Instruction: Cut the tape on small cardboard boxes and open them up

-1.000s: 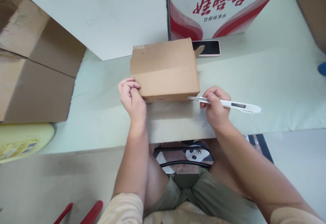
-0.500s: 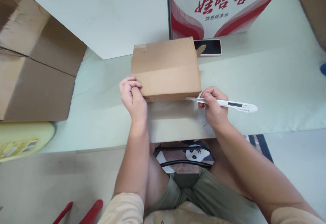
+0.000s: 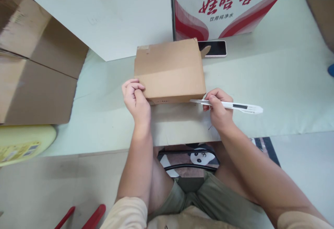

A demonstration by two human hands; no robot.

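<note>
A small brown cardboard box lies on the pale green table in front of me. My left hand is curled into a loose fist and rests against the box's near left corner. My right hand is closed around a white utility knife. The knife lies nearly level, its tip pointing left at the box's lower right corner, right at the near bottom edge.
A smartphone lies behind the box. A white carton with red print and a plain white box stand at the back. Large brown cartons are at the left, a yellow object below them.
My right hand and the knife have slid a little to the left, bringing the tip closer under the box's right corner. The left hand stays put.
</note>
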